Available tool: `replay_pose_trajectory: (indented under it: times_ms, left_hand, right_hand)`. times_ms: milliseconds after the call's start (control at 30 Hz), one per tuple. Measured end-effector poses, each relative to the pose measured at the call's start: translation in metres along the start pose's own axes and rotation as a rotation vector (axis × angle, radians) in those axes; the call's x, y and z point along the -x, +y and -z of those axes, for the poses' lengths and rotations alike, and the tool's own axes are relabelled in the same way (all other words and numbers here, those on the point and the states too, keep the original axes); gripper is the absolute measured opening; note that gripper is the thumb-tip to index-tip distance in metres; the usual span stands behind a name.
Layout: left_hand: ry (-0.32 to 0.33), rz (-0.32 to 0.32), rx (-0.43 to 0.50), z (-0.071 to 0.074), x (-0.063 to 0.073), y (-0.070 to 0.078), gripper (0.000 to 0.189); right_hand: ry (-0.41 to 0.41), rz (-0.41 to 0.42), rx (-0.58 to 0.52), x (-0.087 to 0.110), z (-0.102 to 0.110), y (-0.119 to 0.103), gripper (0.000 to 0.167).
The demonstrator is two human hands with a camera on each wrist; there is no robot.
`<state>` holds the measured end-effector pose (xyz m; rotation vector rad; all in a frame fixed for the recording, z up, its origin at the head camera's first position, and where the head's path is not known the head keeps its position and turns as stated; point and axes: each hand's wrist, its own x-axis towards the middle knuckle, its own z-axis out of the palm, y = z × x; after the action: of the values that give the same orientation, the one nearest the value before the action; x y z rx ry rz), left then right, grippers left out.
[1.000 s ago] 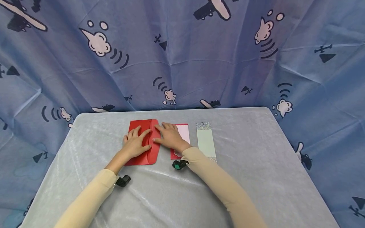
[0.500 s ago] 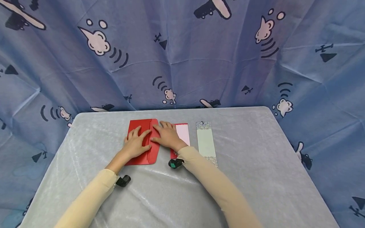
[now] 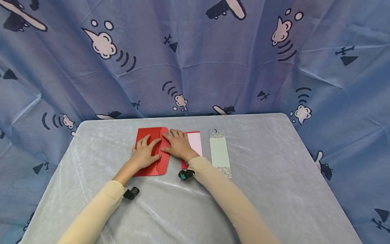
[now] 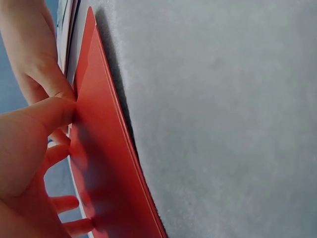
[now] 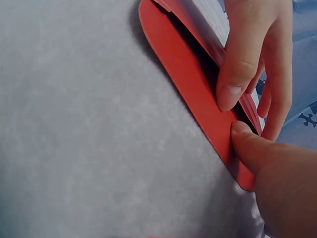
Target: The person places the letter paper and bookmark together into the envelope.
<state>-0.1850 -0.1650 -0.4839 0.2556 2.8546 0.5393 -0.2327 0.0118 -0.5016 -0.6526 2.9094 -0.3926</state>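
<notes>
A red paper envelope (image 3: 149, 133) lies on the table with its flap (image 3: 164, 164) unfolded toward the right. My left hand (image 3: 142, 156) rests on the envelope's body, fingers spread, its thumb reaching the flap's fold. From the right, my right hand (image 3: 179, 146) touches the flap with thumb and fingertips. In the right wrist view the right thumb (image 5: 245, 136) presses on the flap (image 5: 183, 69), beside a dark gap along the envelope's opening. The left wrist view has the envelope (image 4: 111, 153) side-on, slightly raised at its near edge, with the left fingers along it.
Under and behind my right forearm lies a pink card with red edges (image 3: 195, 139). Farther right is a pale green card (image 3: 219, 152) with patterned ends. A grey cloth covers the table (image 3: 274, 176), and a blue patterned curtain (image 3: 195, 51) hangs behind it.
My right hand has shifted slightly left, farther onto the flap. The left hand keeps its place on the envelope.
</notes>
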Motion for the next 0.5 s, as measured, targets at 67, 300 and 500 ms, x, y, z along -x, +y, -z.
replay_pose_trajectory:
  times_ms: [67,300,500]
  left_hand:
    - [0.000,0.002,-0.005,0.0000,-0.0004,0.0002,0.073]
    - [-0.003,0.012,-0.001,0.0002,-0.0021,0.0004,0.071]
    - [-0.007,0.019,0.023,0.0011,-0.0019,0.0014,0.070]
  right_hand:
    - [0.003,-0.001,0.001,0.0000,-0.0003,0.0002,0.068]
    - [0.007,0.002,0.017,-0.0001,-0.0008,0.0004,0.069]
    - [0.010,0.004,0.016,0.0015,-0.0018,0.0008,0.069]
